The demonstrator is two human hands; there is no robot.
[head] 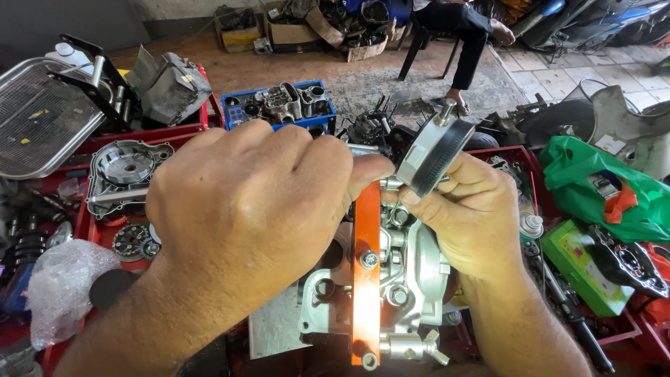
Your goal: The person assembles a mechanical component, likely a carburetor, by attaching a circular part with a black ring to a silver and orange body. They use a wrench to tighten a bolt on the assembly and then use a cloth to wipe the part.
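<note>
My left hand (pixel 251 202) is closed, its thumb and fingertips pinching at the top of an orange metal bar (pixel 366 279) that is bolted across a silver engine casting (pixel 412 279). My right hand (pixel 474 209) grips a round dial gauge (pixel 436 155) with a black knurled rim, held tilted just above the bar's upper end. A wing nut (pixel 429 345) sits at the bar's lower end. The gauge's face points away from me and is hidden.
A red tray (pixel 91 230) at left holds a clutch cover (pixel 125 171) and gears. A blue crate (pixel 279 105) with engine parts stands behind. A green bag (pixel 600 188) and green box (pixel 583 262) lie at right. A seated person's legs (pixel 467 42) are at the back.
</note>
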